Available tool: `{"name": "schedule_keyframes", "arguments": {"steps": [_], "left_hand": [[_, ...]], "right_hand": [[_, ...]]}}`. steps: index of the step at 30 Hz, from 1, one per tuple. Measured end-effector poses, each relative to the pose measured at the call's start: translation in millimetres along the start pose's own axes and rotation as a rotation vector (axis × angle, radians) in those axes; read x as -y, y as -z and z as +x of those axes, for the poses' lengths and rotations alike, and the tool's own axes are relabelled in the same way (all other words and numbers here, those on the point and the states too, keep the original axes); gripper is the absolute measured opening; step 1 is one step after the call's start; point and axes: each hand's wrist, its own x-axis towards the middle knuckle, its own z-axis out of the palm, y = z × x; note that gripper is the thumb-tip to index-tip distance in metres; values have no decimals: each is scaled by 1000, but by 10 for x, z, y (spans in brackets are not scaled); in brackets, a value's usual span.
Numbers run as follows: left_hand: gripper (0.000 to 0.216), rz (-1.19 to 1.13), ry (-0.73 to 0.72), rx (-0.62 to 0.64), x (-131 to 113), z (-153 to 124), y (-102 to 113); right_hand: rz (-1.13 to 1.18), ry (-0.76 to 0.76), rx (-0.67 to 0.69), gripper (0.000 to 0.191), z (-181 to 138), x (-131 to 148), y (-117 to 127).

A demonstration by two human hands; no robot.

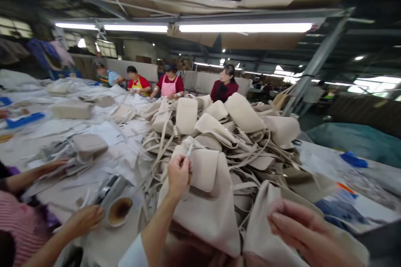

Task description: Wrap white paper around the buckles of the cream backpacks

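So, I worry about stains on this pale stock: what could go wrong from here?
The open dish of brown liquid sits near the beige bag that the left hand and right hand hold; a knock could stain it. Loose straps in the pile might snag and tip bags.

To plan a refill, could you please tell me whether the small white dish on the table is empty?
Not empty: the dish holds something brown across its bottom; how deep, cannot tell.
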Motion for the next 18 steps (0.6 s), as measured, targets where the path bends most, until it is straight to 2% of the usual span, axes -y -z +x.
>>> {"name": "schedule_keyframes", "arguments": {"steps": [2,4,7,11,16,18], "left_hand": [[22,98,-55,-17,15,-42,32],[23,215,-118,-33,-4,-100,68],[24,319,-194,-36,-41,-163,125],[24,431,-310,-48,-3,-177,184],[20,638,-442,-127,159,-179,237],[26,655,-514,-114,196,-182,261]], "right_hand": [[-195,108,188,32,386,564,-485],[-307,193,319,23,773,913,-942],[-362,172,366,16,1303,971,-1373],[-427,72,398,13,1723,741,-1514],[-449,-45,452,11,1849,722,-1540],[-451,-70,452,11,1866,728,-1557]]}}
